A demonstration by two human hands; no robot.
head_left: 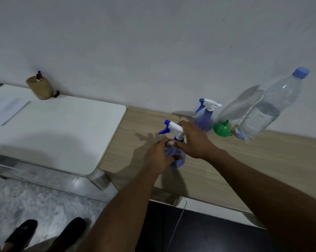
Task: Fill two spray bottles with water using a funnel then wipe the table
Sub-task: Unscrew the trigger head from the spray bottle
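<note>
The left hand [158, 157] grips the near spray bottle [172, 151], upright on the wooden table [226, 170], while the right hand [193, 140] curls round its collar, seemingly unscrewing the trigger head. Next, the green funnel [222, 129] lying further back must seat in the opened neck.

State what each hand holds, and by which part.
Both hold the near spray bottle: left hand round its body, right hand at its neck.

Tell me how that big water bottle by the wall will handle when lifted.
The water bottle looks about half full, so it is probably heavy and sloshy. Its clear plastic walls may give under a squeeze. Tall and narrow, it could tip if nudged high up.
</note>
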